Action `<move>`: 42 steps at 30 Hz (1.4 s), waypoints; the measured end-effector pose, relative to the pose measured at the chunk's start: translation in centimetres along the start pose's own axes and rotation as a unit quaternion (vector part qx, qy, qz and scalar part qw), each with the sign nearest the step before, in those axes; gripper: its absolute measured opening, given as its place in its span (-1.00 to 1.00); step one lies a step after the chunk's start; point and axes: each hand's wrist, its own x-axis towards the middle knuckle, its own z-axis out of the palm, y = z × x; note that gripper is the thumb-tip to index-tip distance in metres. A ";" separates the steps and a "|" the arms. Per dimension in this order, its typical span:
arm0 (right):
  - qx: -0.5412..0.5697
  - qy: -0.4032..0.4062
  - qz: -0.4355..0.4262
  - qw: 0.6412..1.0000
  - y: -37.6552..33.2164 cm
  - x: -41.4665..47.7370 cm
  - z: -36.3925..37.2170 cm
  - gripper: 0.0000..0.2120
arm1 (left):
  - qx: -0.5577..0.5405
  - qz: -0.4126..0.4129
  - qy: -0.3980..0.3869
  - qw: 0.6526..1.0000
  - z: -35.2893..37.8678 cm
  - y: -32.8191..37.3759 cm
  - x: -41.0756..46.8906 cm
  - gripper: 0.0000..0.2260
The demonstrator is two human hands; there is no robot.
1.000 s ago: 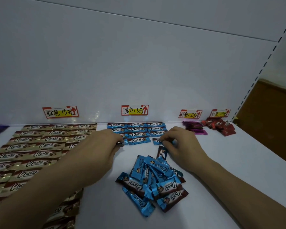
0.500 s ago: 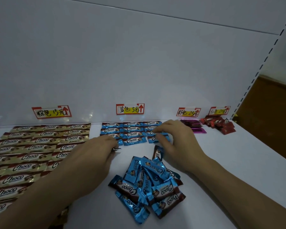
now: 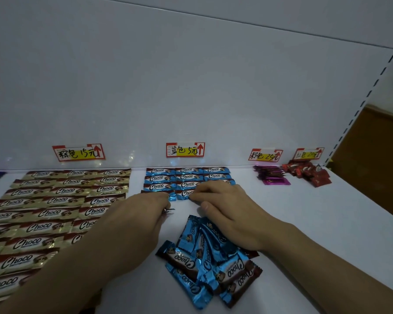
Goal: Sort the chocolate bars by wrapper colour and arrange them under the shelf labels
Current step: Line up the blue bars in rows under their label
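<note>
Both L (image 3: 143, 214) + R (image 3: 233, 214) at blue rows (image 3: 187, 177)

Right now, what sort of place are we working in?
Probably a shop display shelf: handwritten price labels on the white back panel, a slotted upright at right, and wrapped Choco bars laid in colour rows.
</note>
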 end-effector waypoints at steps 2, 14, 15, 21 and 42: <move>-0.002 -0.004 -0.005 1.000 -0.2 -0.1 0.1 -0.60 | 0.005 0.007 -0.001 1.000 0.1 -0.1 0.0 -0.67; 0.033 0.066 0.147 0.986 4.0 0.1 -0.4 -0.60 | -0.003 0.026 0.000 1.000 -0.3 0.2 0.0 -0.63; 0.029 0.065 0.146 0.987 4.0 0.2 -0.3 -0.62 | -0.009 0.032 0.006 0.999 -0.6 0.3 0.0 -0.54; 0.009 0.076 0.133 0.988 3.7 0.2 0.0 -0.63 | -0.044 0.028 0.033 0.998 -1.3 0.4 -0.3 -0.47; 0.125 0.279 0.115 0.945 1.2 -0.8 -2.1 -0.84 | -0.497 -0.074 -0.043 0.863 -3.8 1.7 -1.6 -0.53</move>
